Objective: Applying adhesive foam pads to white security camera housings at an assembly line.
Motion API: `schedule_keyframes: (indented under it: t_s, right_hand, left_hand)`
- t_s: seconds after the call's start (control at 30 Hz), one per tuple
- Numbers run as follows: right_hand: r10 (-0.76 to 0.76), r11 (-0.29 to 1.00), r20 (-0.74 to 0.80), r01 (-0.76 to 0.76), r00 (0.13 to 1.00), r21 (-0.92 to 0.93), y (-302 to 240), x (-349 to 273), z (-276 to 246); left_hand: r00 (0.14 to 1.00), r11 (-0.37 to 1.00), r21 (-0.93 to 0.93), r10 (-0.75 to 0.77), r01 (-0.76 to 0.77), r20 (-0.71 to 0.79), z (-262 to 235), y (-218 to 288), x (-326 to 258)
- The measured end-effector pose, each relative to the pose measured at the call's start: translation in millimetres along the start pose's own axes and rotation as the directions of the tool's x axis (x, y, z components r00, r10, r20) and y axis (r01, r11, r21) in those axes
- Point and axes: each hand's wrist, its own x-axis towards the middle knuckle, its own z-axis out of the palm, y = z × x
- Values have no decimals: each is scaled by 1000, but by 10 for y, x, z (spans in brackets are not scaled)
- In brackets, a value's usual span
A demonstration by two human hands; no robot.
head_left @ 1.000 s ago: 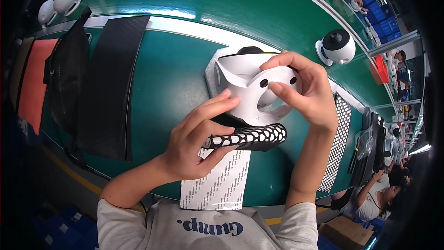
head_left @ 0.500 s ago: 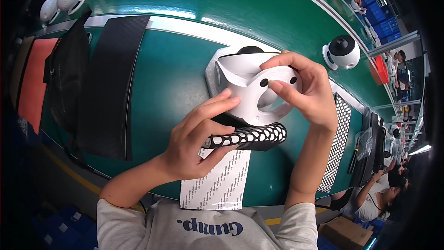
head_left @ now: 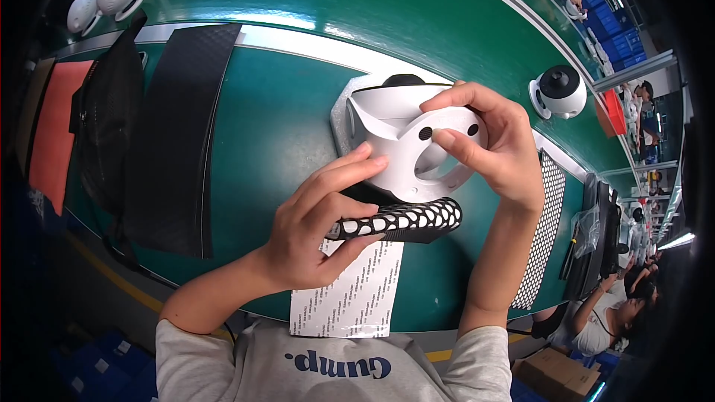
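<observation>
The step in hand looks to be settling a black dot (head_left: 425, 134) on the base of the white shell (head_left: 380, 152); the next move seems to call for firm thumb pressure there while the shell is kept steady. The right hand (head_left: 505, 150) grasps the base's right side, its thumb tip at or just beside the dot. The left hand (head_left: 309, 231) pinches a spotted strip (head_left: 402, 217), two other fingertips resting on the shell. The shell is above the middle of the green surface (head_left: 261, 119), its holed base facing near and its black top far; the base's long axis slants from near left to far right.
</observation>
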Motion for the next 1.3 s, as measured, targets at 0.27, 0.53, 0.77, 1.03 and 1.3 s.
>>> schedule_keyframes:
  t_s: [0.27,0.53,0.77,1.03,1.3]
  right_hand:
    - [9,1000,-11,-9,1000,5,2,-1,-9]
    - [3,1000,6,-3,1000,-3,38,-14,-41]
    - [-439,753,-203,235,875,-614,-146,-55,268]
    - [-306,699,-8,218,952,-681,-435,-280,599]
    - [-369,600,69,295,927,-744,-422,-226,624]
  left_hand:
    - [1000,1000,13,12,-12,0,8,-1,7]
    - [998,998,42,-53,54,-25,47,41,-11]
    - [962,966,-185,-211,179,-172,-38,53,-129]
    - [957,961,-254,-172,110,-235,-143,110,-176]
    - [971,984,-149,-129,100,-201,-294,135,-74]
